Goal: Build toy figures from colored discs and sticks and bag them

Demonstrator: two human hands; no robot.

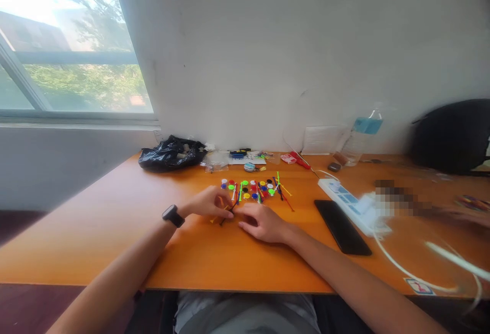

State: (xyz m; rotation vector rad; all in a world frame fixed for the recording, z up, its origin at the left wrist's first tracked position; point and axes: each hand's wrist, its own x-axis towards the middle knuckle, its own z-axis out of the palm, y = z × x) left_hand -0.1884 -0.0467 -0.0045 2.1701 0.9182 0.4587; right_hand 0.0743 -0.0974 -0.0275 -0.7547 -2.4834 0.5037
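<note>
Both my hands rest on an orange table. My left hand, with a black watch on its wrist, is closed in a pinch on thin coloured sticks, one black and one yellow. My right hand meets it from the right, fingers curled onto the same sticks. Just beyond the hands lies a scatter of several small coloured discs and thin sticks in blue, red, green, yellow and white.
A black phone lies right of my right hand, beside a white power strip with a white cable. At the back stand a black plastic bag, a water bottle and small packets. A dark bag sits far right.
</note>
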